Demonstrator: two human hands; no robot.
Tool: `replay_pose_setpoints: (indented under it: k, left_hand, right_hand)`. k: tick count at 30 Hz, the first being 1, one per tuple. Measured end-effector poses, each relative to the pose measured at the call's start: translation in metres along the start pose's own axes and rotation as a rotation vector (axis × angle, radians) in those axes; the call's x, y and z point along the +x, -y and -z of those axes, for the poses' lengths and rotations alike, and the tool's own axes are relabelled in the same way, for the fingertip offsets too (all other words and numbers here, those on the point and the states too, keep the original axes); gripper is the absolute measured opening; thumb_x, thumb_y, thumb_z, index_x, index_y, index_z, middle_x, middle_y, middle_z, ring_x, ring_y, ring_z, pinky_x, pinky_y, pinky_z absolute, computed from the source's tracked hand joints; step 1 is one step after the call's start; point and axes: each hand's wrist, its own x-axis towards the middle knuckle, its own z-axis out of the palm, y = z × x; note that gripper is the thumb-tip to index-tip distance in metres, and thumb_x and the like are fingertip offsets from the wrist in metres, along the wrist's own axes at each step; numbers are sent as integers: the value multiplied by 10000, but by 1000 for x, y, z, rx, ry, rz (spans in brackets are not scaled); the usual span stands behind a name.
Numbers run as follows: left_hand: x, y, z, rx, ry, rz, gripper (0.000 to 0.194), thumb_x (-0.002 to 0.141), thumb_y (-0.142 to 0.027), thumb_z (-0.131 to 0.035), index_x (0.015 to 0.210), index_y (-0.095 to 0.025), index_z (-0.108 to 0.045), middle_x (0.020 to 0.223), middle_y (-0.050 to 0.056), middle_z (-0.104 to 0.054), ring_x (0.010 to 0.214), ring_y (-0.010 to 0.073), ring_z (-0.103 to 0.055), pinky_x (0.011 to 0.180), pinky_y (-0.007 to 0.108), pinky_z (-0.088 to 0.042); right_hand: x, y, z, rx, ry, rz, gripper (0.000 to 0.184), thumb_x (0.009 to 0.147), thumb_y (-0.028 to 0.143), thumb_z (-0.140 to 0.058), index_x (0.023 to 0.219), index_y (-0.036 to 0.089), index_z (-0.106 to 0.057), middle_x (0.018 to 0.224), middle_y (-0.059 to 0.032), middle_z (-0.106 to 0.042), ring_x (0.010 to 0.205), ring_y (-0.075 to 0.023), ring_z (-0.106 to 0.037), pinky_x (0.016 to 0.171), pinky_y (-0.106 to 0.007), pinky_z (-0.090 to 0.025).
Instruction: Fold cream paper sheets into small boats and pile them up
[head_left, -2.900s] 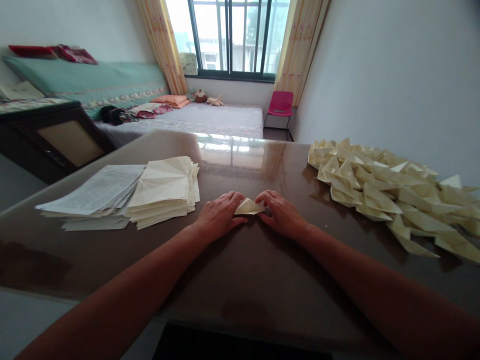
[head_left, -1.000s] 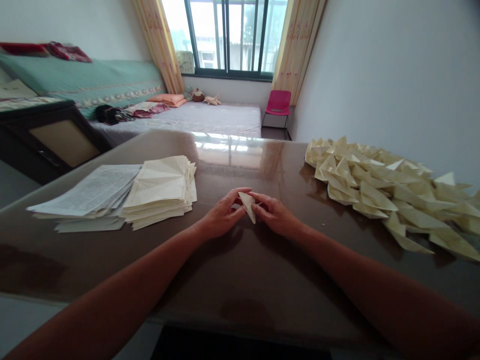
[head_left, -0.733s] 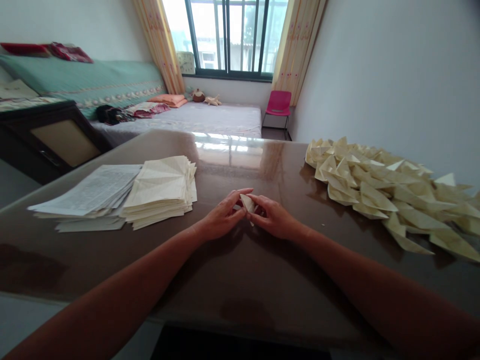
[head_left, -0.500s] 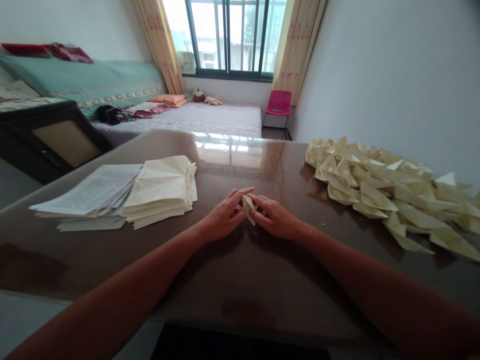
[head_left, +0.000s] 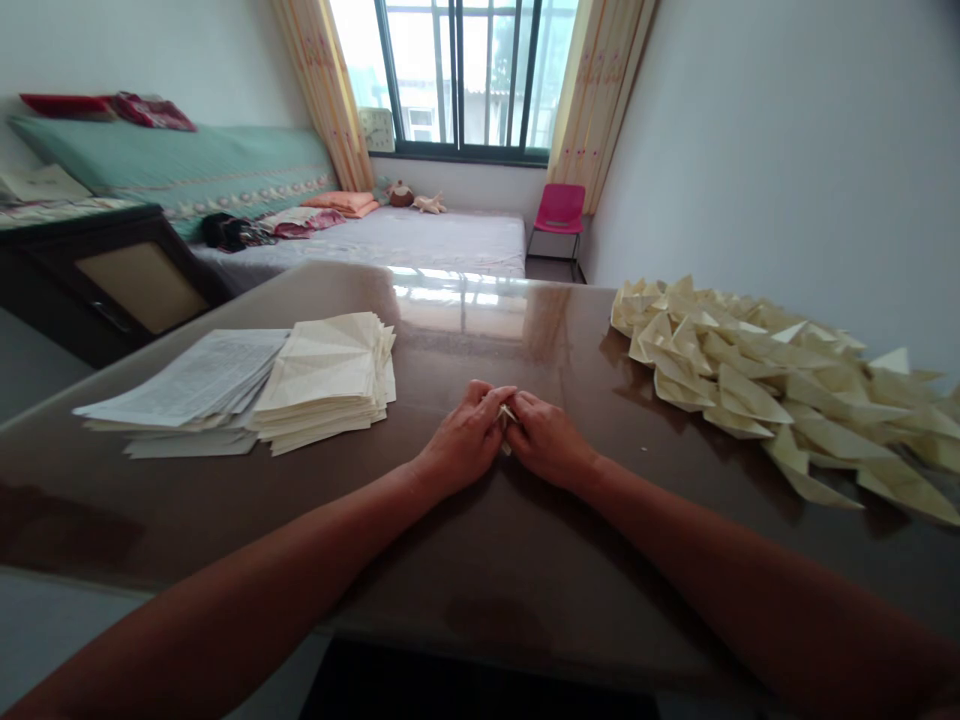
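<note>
Near the middle of the glossy brown table [head_left: 450,560], my left hand [head_left: 469,430] and my right hand [head_left: 549,438] meet around a small folded piece of cream paper [head_left: 507,416]. Fingers of both hands are closed on it from either side and cover most of it, so only a bit of its edge shows between them. Off to the left lies a stack of creased cream paper sheets [head_left: 319,365]. A large heap of folded cream paper boats [head_left: 750,370] spreads over the table's right side.
Printed white sheets [head_left: 187,375] lie beside the cream stack at left. A tiny white scrap [head_left: 643,449] sits right of my hands. Beyond the table are a bed [head_left: 450,235], a pink chair [head_left: 560,208] and a dark cabinet [head_left: 142,280]. A wall rises at right.
My hands have drawn closer together and closed further over the folded paper, which shows less now. My left hand has shifted slightly right. The stacks and the heap lie as before.
</note>
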Motion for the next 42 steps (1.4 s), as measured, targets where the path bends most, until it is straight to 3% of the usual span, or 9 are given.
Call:
replay_pose_setpoints:
  k: [3, 7, 10, 16, 24, 29, 35, 38, 42]
  left_hand:
    - [2, 6, 1, -34, 8, -22, 437, 822, -76, -435, 1234, -209, -492, 1068, 68, -477, 954, 160, -538, 895, 301, -476]
    - [6, 13, 2, -64, -10, 90, 446, 748, -59, -480, 1170, -202, -494, 1025, 36, -485, 718, 98, -532, 732, 259, -493]
    - [8, 17, 3, -47, -17, 191, 284, 724, -100, -518, 995, -181, -490, 880, -2, -508, 642, 96, -506, 643, 248, -463]
    - [8, 16, 11, 126, 74, 111, 89, 771, -177, -511, 851, -205, -482, 849, -1, -531, 718, 138, -523, 642, 259, -423]
    - [5, 23, 42, 254, 285, 56, 154, 854, -293, -511, 922, -271, -648, 1003, -3, -617, 877, 164, -573, 725, 260, -435]
    - [2, 25, 52, 341, 350, 25, 238, 894, -325, -479, 970, -339, -703, 1049, -25, -651, 990, 179, -563, 771, 262, -430]
    - [0, 17, 52, 399, 363, -16, 245, 896, -342, -478, 965, -331, -713, 1020, -22, -662, 952, 178, -571, 734, 263, -431]
    - [0, 18, 49, 360, 340, -27, 231, 892, -344, -493, 899, -288, -717, 955, 0, -664, 910, 171, -578, 761, 261, -436]
    - [1, 23, 44, 328, 298, -6, 189, 869, -312, -522, 842, -265, -703, 895, 12, -652, 875, 176, -578, 745, 267, -433]
  right_hand:
    - [-1, -1, 1, -7, -5, -23, 287, 891, 228, -422, 1147, 175, -541, 1125, -98, -611, 992, -200, -590, 847, -283, -429]
    - [-1, -5, 2, 53, -46, -38, 321, 856, 183, -444, 1167, 216, -518, 1054, -47, -648, 908, -179, -613, 772, -270, -426]
    - [0, -9, 1, 60, -64, -94, 252, 842, 223, -494, 1092, 235, -524, 892, -1, -653, 750, -159, -604, 651, -255, -401]
    - [2, -17, 2, 104, -109, 57, 113, 859, 244, -524, 956, 218, -577, 976, -12, -581, 702, -99, -554, 668, -222, -394]
    - [-1, -11, 16, -228, 19, 257, 154, 879, 191, -482, 912, 214, -630, 926, -34, -596, 801, -144, -528, 668, -250, -357]
    - [-1, -16, 21, -236, 80, 372, 209, 887, 192, -476, 987, 221, -657, 964, -53, -598, 870, -155, -524, 723, -257, -382]
    - [-1, -23, 16, -54, 44, 360, 205, 905, 312, -503, 947, 237, -690, 949, -47, -608, 879, -146, -546, 758, -250, -409]
    - [-1, -24, 12, 52, 30, 294, 233, 911, 348, -503, 1020, 244, -680, 962, -41, -627, 858, -135, -570, 747, -241, -426]
    - [0, -22, 15, 101, 83, 299, 256, 896, 296, -510, 1097, 284, -669, 1007, -26, -648, 909, -142, -586, 788, -251, -442]
